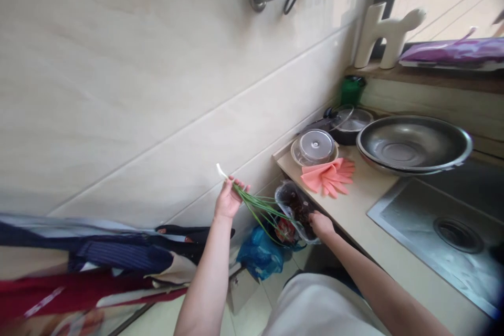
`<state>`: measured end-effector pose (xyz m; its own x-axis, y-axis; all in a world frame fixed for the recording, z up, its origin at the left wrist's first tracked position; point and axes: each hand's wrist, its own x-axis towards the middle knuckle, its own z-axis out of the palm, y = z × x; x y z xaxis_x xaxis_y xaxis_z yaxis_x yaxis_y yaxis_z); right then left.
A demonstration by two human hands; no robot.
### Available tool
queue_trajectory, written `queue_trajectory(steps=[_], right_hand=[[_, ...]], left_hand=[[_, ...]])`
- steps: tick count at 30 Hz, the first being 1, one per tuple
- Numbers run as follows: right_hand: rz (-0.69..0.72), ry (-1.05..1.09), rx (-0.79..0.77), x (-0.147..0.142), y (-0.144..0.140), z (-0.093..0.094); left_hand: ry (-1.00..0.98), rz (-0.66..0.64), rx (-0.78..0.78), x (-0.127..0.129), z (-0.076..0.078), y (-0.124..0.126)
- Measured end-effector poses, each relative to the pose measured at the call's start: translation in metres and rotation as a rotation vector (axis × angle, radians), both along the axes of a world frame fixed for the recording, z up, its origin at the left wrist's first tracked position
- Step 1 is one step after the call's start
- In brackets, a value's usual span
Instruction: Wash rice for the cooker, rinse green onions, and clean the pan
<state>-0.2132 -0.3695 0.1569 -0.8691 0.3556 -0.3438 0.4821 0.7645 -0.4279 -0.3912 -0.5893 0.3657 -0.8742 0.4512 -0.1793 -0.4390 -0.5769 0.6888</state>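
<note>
A: What are the hands doing?

B: The left hand is raised in front of the tiled wall, fingers curled shut around the white root ends of a thin bunch of green scallions. The stalks trail down and to the right, toward the other hand.

A: And the right?

B: The right hand grips the near rim of a clear plastic tray, tipped steeply over the left edge of the counter. The fingers are closed on the rim; how they wrap underneath I cannot tell. Dark scraps lie inside the tray.

A: What sits below it?

B: Down on the floor, a bin with a dark liner and red scraps in it, and a crumpled blue plastic bag just beside it to the left.

A: How much room is there?

B: The gap between wall and counter edge is narrow, and both hands work in it. On the counter, pink rubber gloves lie flat just to the right of the tray. Farther off stand a round lidded clear container, a glass-lidded dark pot and a wide, shiny steel basin. A steel sink is sunk in the counter at the near right.

A: Anything to the left?

B: Striped and red fabric is heaped low against the wall.
</note>
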Motion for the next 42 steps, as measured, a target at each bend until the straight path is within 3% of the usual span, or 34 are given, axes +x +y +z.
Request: queue_trajectory(steps=[4,7,9,13,17,21,24,26,29,32,36,40,42], right_hand=[[-0.022,0.074,-0.078,-0.001,0.007,0.001],[-0.069,0.163,-0.112,-0.008,0.007,0.019],[-0.112,0.309,-0.226,-0.016,0.002,0.044],[-0.194,0.721,-0.725,-0.034,-0.019,0.115],[-0.204,0.861,-1.106,-0.043,-0.035,0.167],[-0.241,0.802,-1.375,-0.042,-0.039,0.179],[-0.309,0.797,-1.468,-0.04,-0.034,0.178],[-0.461,0.868,-1.516,-0.039,-0.025,0.18],[-0.802,1.034,-1.594,-0.025,0.001,0.181],[-0.982,1.143,-1.51,0.019,0.031,0.17],[-1.196,1.138,-1.083,0.127,0.044,0.134],[-1.432,1.038,-0.637,0.262,0.039,0.097],[-1.483,0.977,-0.383,0.33,0.041,0.082]], left_hand=[[0.13,-0.099,-0.136,0.012,-0.002,0.007],[0.195,-0.173,-0.255,0.022,0.0,0.014],[0.22,-0.221,-0.338,0.029,0.002,0.019],[0.279,-0.319,-0.505,0.043,0.002,0.037],[0.493,-0.422,-0.68,0.058,-0.008,0.058],[0.735,-0.517,-0.829,0.066,-0.017,0.069],[0.74,-0.596,-0.862,0.067,-0.017,0.071],[0.686,-0.707,-0.874,0.069,-0.015,0.071],[0.609,-0.901,-0.904,0.077,-0.01,0.072],[0.541,-0.955,-0.836,0.084,0.002,0.082],[0.427,-0.937,-0.643,0.091,0.04,0.116],[0.442,-0.654,-0.438,0.114,0.087,0.161],[0.459,-0.49,-0.318,0.133,0.106,0.186]])
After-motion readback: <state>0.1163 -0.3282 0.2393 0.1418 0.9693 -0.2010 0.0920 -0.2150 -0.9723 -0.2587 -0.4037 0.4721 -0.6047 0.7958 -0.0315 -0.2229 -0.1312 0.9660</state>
